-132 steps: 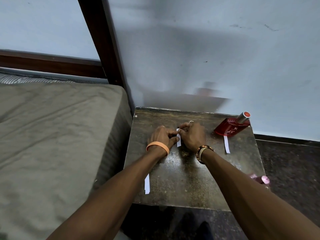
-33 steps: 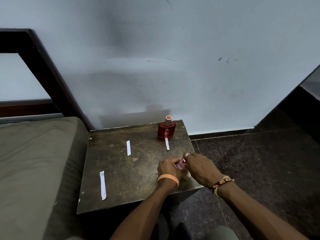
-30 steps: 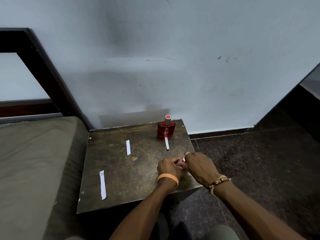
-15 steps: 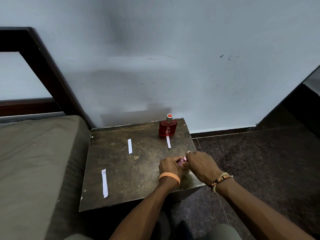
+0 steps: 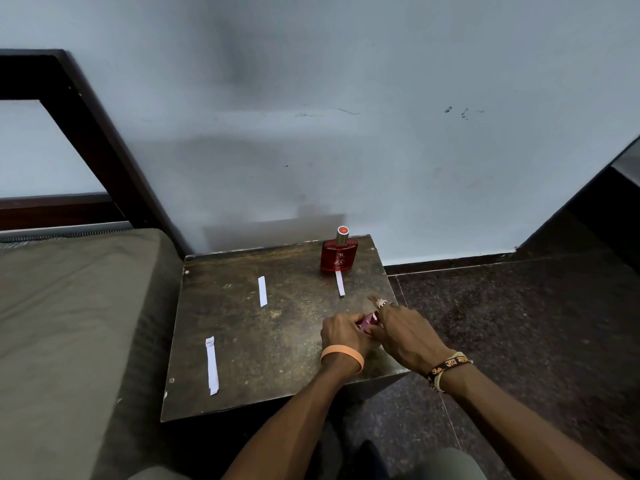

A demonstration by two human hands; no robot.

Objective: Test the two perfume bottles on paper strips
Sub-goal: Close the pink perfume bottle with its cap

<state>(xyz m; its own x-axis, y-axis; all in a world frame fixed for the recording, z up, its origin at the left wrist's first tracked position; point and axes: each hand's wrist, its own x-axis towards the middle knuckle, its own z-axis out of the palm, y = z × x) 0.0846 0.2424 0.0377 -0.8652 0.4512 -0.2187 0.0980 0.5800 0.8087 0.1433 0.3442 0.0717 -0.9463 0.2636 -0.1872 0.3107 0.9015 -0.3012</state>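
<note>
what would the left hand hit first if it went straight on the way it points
The left hand, gripping the pink bottle with the right hand, points toward the wall. Straight on it would likely meet the paper strip first, then the red bottle.

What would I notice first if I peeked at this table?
The bright red perfume bottle catches the eye first, standing upright at the far right corner of the table, by the wall. Next come the left hand and right hand, together at the near right edge, holding a small pink bottle between them. Three white paper strips lie flat on the dark top, one just in front of the red bottle.
</note>
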